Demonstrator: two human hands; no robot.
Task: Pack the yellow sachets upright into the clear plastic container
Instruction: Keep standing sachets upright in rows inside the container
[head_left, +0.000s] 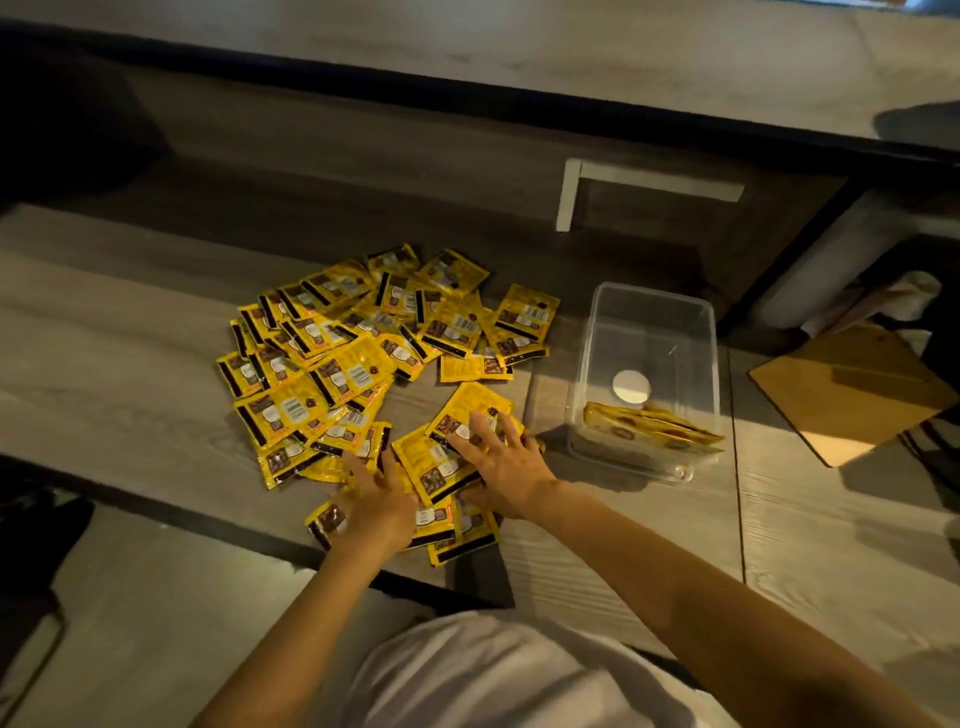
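Observation:
Several yellow sachets (363, 343) with black and brown print lie in a loose heap on the wooden table. A clear plastic container (649, 317) stands to the right of the heap. A few sachets (649, 428) stand on edge against its near wall. My left hand (382, 501) rests flat on the sachets at the heap's near edge, fingers spread. My right hand (506, 460) lies just right of it, fingers spread over a sachet (470, 410). Neither hand has lifted anything.
A brown clipboard (857, 392) lies at the right, beyond the container. A white bracket (569, 195) sits on the table behind the heap. A dark gap runs along the table's near edge (208, 514). A raised shelf (519, 62) spans the back.

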